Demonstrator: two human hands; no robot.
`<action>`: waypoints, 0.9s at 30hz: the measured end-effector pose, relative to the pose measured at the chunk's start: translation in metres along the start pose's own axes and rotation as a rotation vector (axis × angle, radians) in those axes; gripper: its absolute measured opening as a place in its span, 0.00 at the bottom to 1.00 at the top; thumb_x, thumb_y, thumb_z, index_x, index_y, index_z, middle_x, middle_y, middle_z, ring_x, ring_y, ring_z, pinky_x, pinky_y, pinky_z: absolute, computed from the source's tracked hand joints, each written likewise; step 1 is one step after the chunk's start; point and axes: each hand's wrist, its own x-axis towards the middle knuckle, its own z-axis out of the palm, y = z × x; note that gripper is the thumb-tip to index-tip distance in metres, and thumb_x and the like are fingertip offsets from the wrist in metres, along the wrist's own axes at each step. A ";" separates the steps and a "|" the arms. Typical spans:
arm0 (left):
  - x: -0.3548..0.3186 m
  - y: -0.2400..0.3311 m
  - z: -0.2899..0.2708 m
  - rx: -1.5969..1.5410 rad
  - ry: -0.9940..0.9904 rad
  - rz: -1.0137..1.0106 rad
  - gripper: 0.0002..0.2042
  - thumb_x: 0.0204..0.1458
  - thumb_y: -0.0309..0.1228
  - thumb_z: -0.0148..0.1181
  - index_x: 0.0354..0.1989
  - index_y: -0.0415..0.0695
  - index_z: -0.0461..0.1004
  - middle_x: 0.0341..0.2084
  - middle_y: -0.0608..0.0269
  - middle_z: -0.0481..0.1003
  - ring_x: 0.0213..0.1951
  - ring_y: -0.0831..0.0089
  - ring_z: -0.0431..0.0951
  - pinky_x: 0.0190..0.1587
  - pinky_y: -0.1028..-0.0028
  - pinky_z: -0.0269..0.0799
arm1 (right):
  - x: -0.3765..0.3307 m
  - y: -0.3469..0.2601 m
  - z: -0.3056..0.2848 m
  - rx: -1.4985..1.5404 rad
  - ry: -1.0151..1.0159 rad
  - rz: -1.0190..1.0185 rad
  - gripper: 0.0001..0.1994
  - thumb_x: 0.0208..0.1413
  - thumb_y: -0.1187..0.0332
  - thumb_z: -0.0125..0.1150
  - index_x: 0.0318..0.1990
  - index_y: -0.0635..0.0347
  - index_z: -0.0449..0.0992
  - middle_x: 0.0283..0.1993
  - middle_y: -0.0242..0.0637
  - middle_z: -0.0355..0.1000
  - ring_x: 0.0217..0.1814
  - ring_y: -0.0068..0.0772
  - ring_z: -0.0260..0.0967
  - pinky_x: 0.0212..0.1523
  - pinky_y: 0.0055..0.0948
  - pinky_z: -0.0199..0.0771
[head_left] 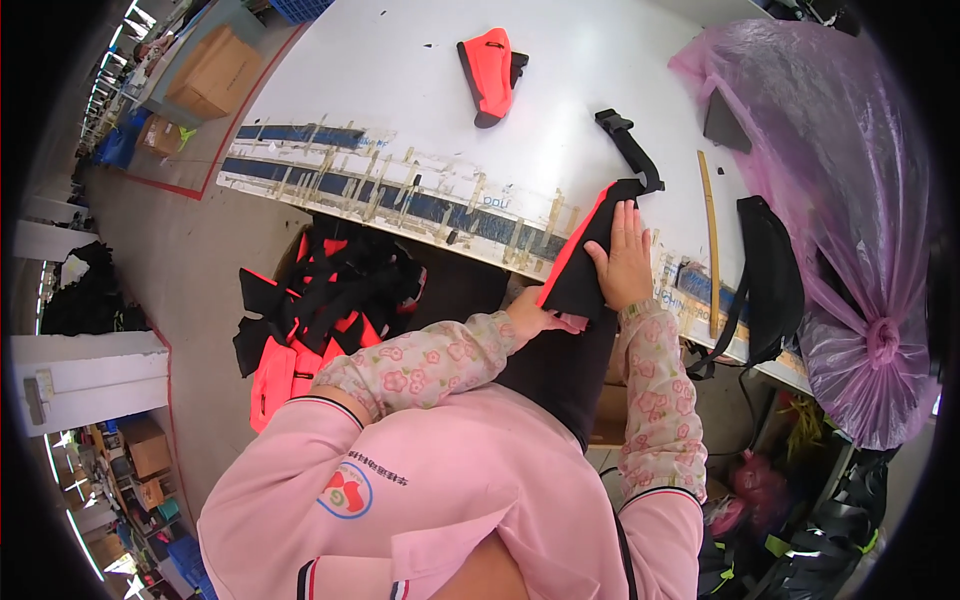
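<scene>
A black fabric pouch [583,283] with a bright orange-red edge lies slanted over the table's front edge. My left hand [536,313] is closed on its near end, the fingers partly hidden beneath. My right hand [627,258] lies flat along its right side, fingers stretched out and together, thumb spread over the black fabric. From the pouch's far end a black strap [632,152] runs away over the table to a black plastic buckle [613,122]. Farther back lies a similar orange-red pouch [490,75] with dark edges.
The white table [380,75] has worn tape along its front. To the right are a wooden ruler [709,240], a black bag [768,275] and a large pink plastic sack [800,130]. Below the table at left, black and orange-red pouches [325,300] are heaped.
</scene>
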 end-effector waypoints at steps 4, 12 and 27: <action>0.001 0.010 0.001 -0.195 -0.054 -0.190 0.14 0.59 0.27 0.40 0.50 0.36 0.65 0.40 0.47 0.74 0.41 0.53 0.76 0.47 0.57 0.72 | 0.011 0.004 -0.002 -0.097 -0.046 0.007 0.39 0.56 0.44 0.43 0.67 0.56 0.41 0.71 0.39 0.37 0.73 0.38 0.33 0.68 0.49 0.32; 0.002 0.008 0.009 -0.154 0.005 -0.131 0.17 0.60 0.36 0.42 0.49 0.36 0.65 0.41 0.46 0.73 0.39 0.53 0.77 0.45 0.57 0.74 | 0.029 0.004 -0.013 0.059 -0.094 -0.069 0.32 0.58 0.50 0.46 0.65 0.56 0.49 0.70 0.42 0.42 0.73 0.39 0.35 0.67 0.49 0.32; 0.000 0.002 0.018 -0.135 0.114 -0.153 0.15 0.61 0.35 0.39 0.44 0.38 0.68 0.35 0.50 0.75 0.32 0.61 0.78 0.42 0.62 0.75 | -0.067 0.105 -0.073 -0.547 0.073 0.390 0.17 0.48 0.74 0.51 0.48 0.60 0.64 0.40 0.44 0.66 0.45 0.47 0.66 0.41 0.38 0.71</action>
